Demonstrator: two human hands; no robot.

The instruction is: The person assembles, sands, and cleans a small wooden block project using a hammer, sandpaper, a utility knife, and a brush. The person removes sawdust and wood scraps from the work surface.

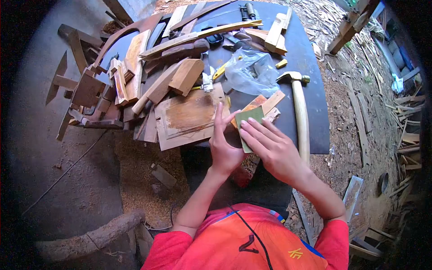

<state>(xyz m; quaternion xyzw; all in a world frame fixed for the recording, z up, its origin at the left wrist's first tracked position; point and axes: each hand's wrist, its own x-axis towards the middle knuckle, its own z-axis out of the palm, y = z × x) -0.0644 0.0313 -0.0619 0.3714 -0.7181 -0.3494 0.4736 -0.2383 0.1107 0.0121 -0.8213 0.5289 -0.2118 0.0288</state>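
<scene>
My right hand [276, 155] lies over a green sheet of sandpaper [250, 115], its fingers pressed along the top face and its thumb hidden. Left of the sheet is my left hand [226, 150], two fingers stretched up and apart, close to the sheet's edge. Its other fingers are out of sight. Behind the sandpaper lie pale and orange wood pieces [273, 101]. A wooden panel with a brown middle [189, 112] rests left of my hands. To the right, a claw hammer [300, 112] with a pale handle lies along the table.
Wood blocks [186, 76], long strips and tools crowd the dark table [315, 108]. A crumpled clear plastic bag [252, 72] sits mid-table. Several joined wood parts [90, 92] jut past the left edge. Shavings and scraps cover the ground [346, 117] at right; a post [353, 27] stands there.
</scene>
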